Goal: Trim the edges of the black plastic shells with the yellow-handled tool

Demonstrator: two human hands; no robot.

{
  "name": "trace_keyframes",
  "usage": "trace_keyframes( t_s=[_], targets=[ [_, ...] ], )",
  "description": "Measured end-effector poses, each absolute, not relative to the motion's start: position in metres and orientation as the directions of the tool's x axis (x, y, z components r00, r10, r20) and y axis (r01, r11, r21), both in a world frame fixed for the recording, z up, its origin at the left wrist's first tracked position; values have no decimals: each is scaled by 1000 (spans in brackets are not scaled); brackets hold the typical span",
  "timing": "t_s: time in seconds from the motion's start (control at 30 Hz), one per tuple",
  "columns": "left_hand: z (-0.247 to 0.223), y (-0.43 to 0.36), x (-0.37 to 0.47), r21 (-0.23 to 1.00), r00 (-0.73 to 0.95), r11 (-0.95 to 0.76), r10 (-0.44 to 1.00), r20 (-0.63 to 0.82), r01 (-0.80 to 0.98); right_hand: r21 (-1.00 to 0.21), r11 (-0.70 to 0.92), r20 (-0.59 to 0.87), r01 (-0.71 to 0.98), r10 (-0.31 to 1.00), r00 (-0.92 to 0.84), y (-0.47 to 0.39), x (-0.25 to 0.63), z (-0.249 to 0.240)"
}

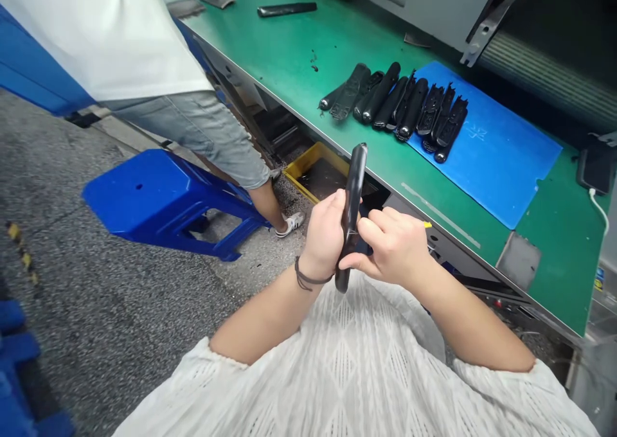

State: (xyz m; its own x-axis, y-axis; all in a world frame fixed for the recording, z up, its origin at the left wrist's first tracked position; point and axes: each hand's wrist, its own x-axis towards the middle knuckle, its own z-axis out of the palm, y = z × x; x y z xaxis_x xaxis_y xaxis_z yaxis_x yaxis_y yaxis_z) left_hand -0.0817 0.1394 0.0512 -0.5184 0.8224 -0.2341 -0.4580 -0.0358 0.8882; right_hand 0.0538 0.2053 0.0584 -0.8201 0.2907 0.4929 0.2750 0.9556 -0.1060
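A long, glossy black plastic casing is held tilted upright in front of my body. My left hand is closed around its left side, thumb along the edge. Curled at the casing's right side is my right hand, its thumb against the lower part of the casing. From behind that fist sticks out the yellow end of a thin tool; the rest is mostly covered by my fingers, so its kind is unclear. A row of similar black casings lies on the green bench, some showing their ribbed insides.
The green bench carries a blue mat, a phone with a white cable, a grey pad and a lone black casing. A yellow crate sits below. Left are a person and a blue stool.
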Motion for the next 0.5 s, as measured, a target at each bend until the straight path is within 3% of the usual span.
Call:
trace_keyframes(
  t_s=[0.4,0.5],
  targets=[
    [65,155,-92,721,-479,-112,814,-328,-684,-222,960,437,172,256,-862,181,56,46],
    [61,157,-98,694,-497,-140,796,-345,-706,-201,960,421,194,263,-868,175,55,47]
  ],
)
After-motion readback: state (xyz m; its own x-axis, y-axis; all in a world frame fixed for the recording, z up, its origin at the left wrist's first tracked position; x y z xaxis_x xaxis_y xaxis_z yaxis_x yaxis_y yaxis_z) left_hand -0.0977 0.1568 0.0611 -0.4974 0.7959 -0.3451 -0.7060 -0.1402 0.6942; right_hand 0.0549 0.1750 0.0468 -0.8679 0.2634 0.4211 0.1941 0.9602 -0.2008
